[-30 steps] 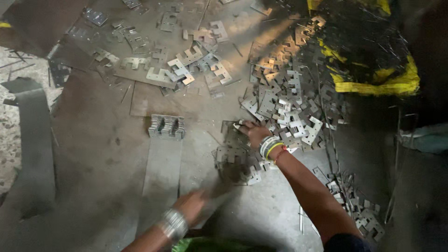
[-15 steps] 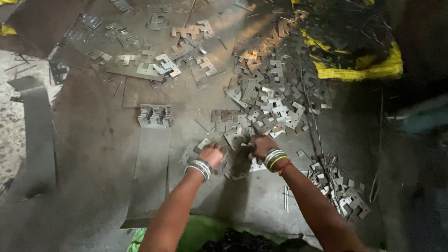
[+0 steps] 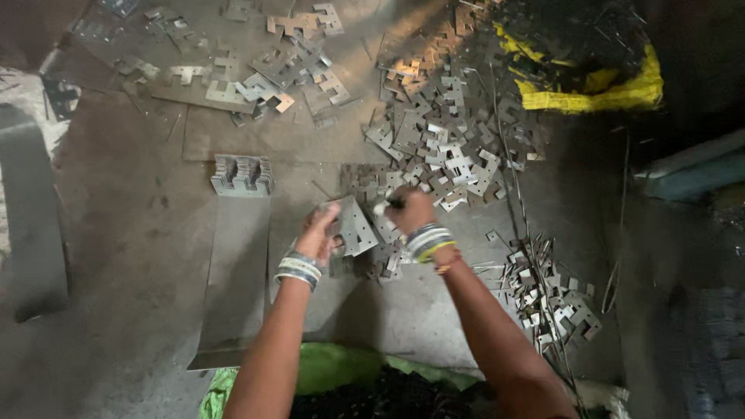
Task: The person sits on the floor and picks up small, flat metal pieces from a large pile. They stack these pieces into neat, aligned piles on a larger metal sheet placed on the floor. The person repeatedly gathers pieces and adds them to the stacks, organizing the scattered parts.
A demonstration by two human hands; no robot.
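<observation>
My left hand [image 3: 318, 233] grips a flat grey metal plate [image 3: 354, 226] with small holes, holding it tilted above the floor. My right hand [image 3: 411, 209] is closed on a thin piece at the plate's upper right edge. Both wrists wear several bangles. Under the hands lies a low heap of similar stamped plates [image 3: 372, 186]. A neat stack of notched plates [image 3: 242, 175] sits at the far end of a long metal sheet [image 3: 237, 279] to the left of my left hand.
A big loose pile of stamped metal pieces [image 3: 450, 132] spreads beyond my hands. More pieces [image 3: 551, 295] lie at the right, with thin rods. A yellow sack [image 3: 597, 93] is at the top right. Green cloth [image 3: 349, 372] lies near my lap.
My left hand has come forward from the near floor to the heap. Both hands have closed on a plate and lifted it off the pile.
</observation>
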